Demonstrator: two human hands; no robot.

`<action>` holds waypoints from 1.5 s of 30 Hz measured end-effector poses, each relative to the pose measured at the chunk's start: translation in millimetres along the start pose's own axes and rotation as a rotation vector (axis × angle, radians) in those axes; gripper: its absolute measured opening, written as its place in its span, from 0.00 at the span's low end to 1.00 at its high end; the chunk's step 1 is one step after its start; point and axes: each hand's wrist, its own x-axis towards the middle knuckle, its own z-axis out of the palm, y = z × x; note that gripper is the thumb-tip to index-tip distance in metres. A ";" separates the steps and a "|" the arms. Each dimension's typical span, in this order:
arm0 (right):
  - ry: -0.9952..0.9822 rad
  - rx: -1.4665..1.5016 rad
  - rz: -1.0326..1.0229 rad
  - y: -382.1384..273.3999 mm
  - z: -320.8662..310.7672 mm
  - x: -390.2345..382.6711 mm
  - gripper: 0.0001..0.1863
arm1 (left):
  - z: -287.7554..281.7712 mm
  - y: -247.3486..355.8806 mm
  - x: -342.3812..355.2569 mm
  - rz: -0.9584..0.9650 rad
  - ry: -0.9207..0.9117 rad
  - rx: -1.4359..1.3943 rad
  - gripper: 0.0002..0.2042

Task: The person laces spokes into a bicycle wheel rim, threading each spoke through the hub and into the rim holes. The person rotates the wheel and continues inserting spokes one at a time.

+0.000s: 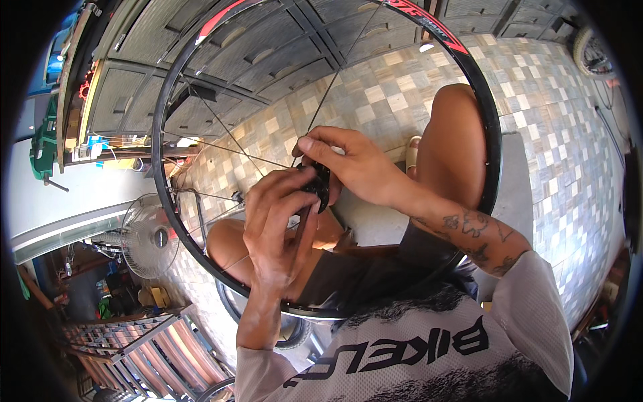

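A black bicycle rim [159,127] with red decals stands across my lap, circling both hands. Several thin spokes [226,127] run from it toward the black hub [320,187] in the middle. My left hand [273,214] has its fingers curled round the hub from the left. At the hub's upper side my right hand [358,161] pinches thumb and fingers together where one spoke comes down. The fingers cover that spoke's end and much of the hub.
Grey drawer cabinets [281,50] line the far side. A fan [151,236] stands at left, above a wooden slatted rack [161,348]. A green clamp [44,147] is at the far left. Another wheel [593,53] shows at the upper right. My bent knee [455,134] is inside the rim's outline.
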 end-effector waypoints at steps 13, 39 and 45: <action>0.138 -0.099 0.043 -3.8 4.8 -5.8 0.24 | -15.3 0.3 -1.1 0.202 -0.013 -0.001 0.26; 0.170 -0.011 0.000 3.1 11.1 -6.8 0.32 | 9.4 -20.3 117.1 -0.411 -0.375 -0.383 0.16; 0.263 -0.040 0.172 18.8 -0.8 -26.3 0.33 | 0.8 -21.8 116.5 -0.628 -0.116 -0.796 0.13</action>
